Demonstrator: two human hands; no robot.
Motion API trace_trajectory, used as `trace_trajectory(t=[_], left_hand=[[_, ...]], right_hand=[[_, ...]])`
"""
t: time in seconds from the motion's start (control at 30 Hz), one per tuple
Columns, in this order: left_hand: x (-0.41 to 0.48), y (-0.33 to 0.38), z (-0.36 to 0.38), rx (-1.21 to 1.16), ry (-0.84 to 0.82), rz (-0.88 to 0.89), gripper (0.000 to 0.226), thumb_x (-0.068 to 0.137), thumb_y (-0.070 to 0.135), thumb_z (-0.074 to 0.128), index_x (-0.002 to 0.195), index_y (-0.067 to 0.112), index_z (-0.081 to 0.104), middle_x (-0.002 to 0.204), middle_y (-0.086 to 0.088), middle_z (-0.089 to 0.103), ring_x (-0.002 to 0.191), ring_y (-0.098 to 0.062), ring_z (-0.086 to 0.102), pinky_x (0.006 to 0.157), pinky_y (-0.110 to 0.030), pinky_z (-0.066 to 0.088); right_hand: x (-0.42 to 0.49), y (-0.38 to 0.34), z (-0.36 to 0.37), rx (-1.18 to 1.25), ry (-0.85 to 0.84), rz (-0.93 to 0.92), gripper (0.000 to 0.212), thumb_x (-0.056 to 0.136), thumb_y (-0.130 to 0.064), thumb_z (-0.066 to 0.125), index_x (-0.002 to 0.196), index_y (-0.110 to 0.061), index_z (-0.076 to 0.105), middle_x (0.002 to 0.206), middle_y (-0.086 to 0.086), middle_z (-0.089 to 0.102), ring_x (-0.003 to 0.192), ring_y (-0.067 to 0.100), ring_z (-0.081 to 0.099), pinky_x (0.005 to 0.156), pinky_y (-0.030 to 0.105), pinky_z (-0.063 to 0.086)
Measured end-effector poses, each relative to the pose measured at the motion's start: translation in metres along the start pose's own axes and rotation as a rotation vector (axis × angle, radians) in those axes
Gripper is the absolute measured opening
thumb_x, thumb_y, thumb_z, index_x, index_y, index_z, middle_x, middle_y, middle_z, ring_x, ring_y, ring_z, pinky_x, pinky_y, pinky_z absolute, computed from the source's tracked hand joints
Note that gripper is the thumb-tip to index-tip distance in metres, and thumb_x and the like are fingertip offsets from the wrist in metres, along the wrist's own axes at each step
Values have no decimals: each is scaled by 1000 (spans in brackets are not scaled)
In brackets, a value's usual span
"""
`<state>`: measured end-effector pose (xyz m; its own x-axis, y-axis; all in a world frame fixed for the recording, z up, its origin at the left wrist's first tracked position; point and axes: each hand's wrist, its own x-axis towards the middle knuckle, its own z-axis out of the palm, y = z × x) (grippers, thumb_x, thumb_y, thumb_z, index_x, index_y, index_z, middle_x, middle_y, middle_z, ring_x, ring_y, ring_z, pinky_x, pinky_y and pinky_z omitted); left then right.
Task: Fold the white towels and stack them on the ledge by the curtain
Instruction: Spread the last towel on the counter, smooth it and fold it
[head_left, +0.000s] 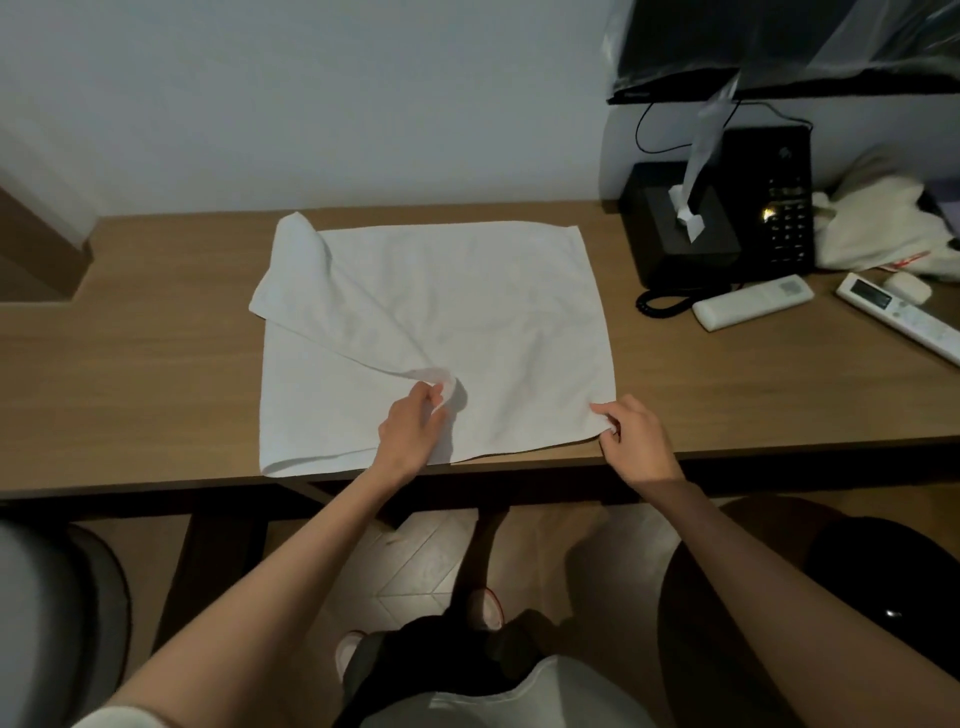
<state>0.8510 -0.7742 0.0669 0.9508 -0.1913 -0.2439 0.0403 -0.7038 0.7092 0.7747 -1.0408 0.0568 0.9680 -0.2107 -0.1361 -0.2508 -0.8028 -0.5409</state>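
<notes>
One white towel (467, 312) lies spread on the wooden desk (156, 364), its near edge along the desk's front, as I work at a fold. My left hand (410, 431) pinches a corner of the upper layer near the towel's near middle. A long crease runs from it back to the far left, and the grip looks meant to carry that layer across. My right hand (636, 441) pinches the near right corner between thumb and fingers, apparently to anchor the cloth. The fold is unfinished, and neither ledge nor curtain is in view. To the right sit a black telephone (774, 208), a black tissue box (670, 228), two white remote controls (753, 301) and a heap of cream cloth (872, 223), all apart from the towel. Red marks on the cream cloth and small lettering on the frame of the dark screen (727, 52) above are too small to read, and no brand can be made out
</notes>
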Motion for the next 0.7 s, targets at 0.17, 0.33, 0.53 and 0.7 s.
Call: trace_trajectory(t=[0.17,0.33,0.53,0.7], left_hand=[[-6,11,-28,-323,159,-4,21,98,27,50,104,8,48,97,1,56,88,-7,52,74,-25,40],[-7,31,-63,-463,279,130,17,96,27,54,91,13,46,54,2,31,47,-6,25,46,-19,22],[-18,46,-98,-472,247,289,13,96,15,55,99,6,63,76,7,65,65,0,54,60,-11,38],[-29,44,-108,-448,147,361,12,96,11,55,94,15,66,89,5,67,82,-2,60,75,-15,43]], right_hand=[[2,-35,-15,-70,43,-297,20,95,-8,55,108,-6,69,106,5,59,101,18,53,82,22,39],[21,-119,-41,118,-107,-396,11,90,-25,65,99,-20,67,93,1,72,84,12,65,73,34,54],[39,-199,-54,345,-125,-482,21,69,-26,85,74,-23,65,70,-11,66,67,1,63,60,10,44],[47,-210,-55,357,-138,-478,29,66,-21,87,86,-21,65,71,-5,66,65,8,62,62,18,52]])
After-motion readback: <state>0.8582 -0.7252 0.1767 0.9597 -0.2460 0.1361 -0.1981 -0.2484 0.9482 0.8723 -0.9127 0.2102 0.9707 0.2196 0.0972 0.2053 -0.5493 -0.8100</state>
